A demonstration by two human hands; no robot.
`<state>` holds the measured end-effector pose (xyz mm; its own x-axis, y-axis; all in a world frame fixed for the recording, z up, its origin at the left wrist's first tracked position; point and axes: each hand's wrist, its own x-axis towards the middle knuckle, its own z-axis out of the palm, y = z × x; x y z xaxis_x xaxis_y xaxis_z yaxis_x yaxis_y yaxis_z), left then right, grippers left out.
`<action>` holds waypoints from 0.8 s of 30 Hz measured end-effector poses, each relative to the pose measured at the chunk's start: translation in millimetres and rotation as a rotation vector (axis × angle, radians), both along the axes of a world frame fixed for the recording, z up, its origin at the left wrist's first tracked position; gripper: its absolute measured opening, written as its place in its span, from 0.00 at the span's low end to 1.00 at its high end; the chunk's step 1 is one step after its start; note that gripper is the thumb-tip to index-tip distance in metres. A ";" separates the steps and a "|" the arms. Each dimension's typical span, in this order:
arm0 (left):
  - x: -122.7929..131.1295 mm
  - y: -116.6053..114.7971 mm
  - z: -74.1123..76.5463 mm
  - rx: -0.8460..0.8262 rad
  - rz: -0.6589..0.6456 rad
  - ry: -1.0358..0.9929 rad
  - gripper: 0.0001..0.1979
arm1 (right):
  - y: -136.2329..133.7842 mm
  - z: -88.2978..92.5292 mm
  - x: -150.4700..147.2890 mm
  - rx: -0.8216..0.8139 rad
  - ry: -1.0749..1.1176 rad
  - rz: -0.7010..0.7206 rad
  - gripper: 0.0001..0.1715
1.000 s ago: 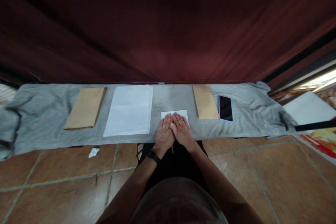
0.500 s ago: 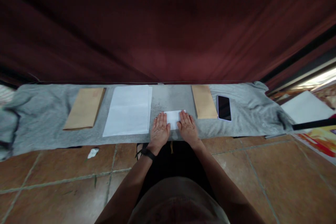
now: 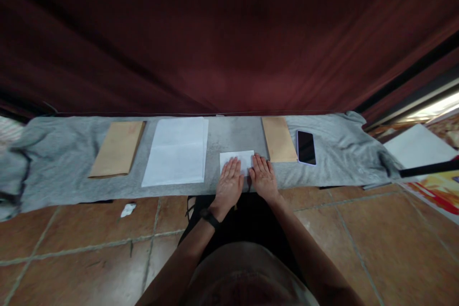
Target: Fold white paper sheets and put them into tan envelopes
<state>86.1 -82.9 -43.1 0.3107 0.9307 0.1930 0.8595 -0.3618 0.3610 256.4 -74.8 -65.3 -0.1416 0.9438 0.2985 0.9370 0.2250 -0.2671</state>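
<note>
A small folded sheet of white paper [image 3: 226,157] lies flat near the front edge of the grey cloth. My left hand [image 3: 229,182] rests flat on its middle, fingers straight and pointing away from me. At the paper's right edge lies my right hand [image 3: 263,177], its fingers also stretched out and the thumb towards the paper. Neither hand grips anything. The palms hide the near part of the paper. Left of my hands is a stack of larger white sheets [image 3: 176,150], and just beyond my right hand lies a brown envelope [image 3: 279,139].
A grey cloth [image 3: 337,148] covers the long narrow surface. A thicker stack of brown envelopes [image 3: 116,149] is at the left, and a phone [image 3: 306,147] lies at the right. Behind hangs a dark red curtain [image 3: 222,48]. A white scrap [image 3: 128,209] is on the tiled floor.
My left hand has slid right, from the paper's left edge onto its middle, uncovering that left part. My right hand has shifted slightly right.
</note>
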 end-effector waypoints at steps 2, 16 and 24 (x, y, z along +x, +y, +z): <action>15.6 0.1 -1.1 -0.035 -0.069 0.001 0.28 | -0.4 0.5 0.3 -0.007 -0.003 0.008 0.32; 19.8 31.9 -9.4 -0.012 -0.009 0.062 0.29 | 0.2 0.8 -1.4 -0.012 0.001 -0.002 0.32; -1.8 23.4 -10.7 0.029 0.077 0.083 0.29 | -0.5 7.4 -2.9 -0.011 0.017 -0.022 0.31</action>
